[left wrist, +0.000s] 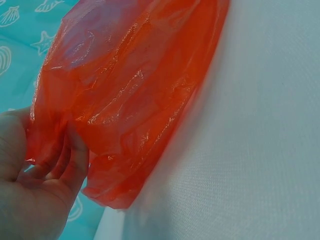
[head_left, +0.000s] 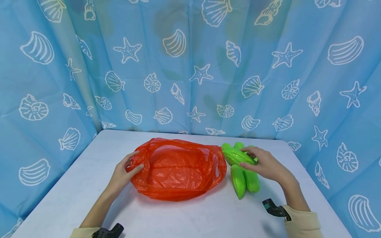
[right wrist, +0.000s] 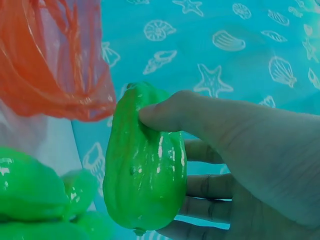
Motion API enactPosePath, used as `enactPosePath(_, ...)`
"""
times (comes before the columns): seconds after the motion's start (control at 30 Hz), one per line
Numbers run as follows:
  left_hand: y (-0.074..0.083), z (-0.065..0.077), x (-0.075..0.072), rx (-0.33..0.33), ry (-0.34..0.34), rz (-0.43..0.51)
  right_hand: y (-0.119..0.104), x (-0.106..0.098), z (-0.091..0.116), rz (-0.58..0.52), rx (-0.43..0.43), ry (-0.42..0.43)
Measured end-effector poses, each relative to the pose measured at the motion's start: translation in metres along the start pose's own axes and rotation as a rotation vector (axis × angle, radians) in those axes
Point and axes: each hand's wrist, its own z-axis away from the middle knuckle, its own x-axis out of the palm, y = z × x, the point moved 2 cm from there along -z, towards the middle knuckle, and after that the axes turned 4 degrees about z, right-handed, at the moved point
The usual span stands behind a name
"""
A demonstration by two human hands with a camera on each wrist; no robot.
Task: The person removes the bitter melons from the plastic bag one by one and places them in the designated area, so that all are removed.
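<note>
A thin red plastic bag [head_left: 175,194] lies on the table, its mouth spread wide. My left hand [head_left: 122,172] grips the bag's left side between thumb and fingers; in the left wrist view, the plastic [left wrist: 135,100] bunches at the fingertips. At the bag's right edge, my right hand [head_left: 265,165] holds a glossy green gourd [right wrist: 145,172], thumb on its upper face and fingers behind. Seen from the head, this gourd overlaps other green gourds, with two [head_left: 238,181] lying in front of it and more [head_left: 239,145] showing behind.
The white table [head_left: 202,218] ends at a blue curtain [head_left: 190,99] printed with white shells and starfish, which also hangs along both sides. Each wrist carries a black camera mount [head_left: 275,209] over a beige sleeve [head_left: 303,221].
</note>
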Motion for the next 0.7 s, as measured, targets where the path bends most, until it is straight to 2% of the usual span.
enactPosePath(0.27, 0.0, 0.0, 0.0, 0.003, 0.003, -0.006, 0.02, -0.005, 0.007, 0.008, 0.033, -0.008)
enactPosePath(0.7, 0.001, 0.001, -0.002, 0.007, -0.001, 0.006, 0.04, -0.006, 0.013, 0.005, 0.078, -0.041)
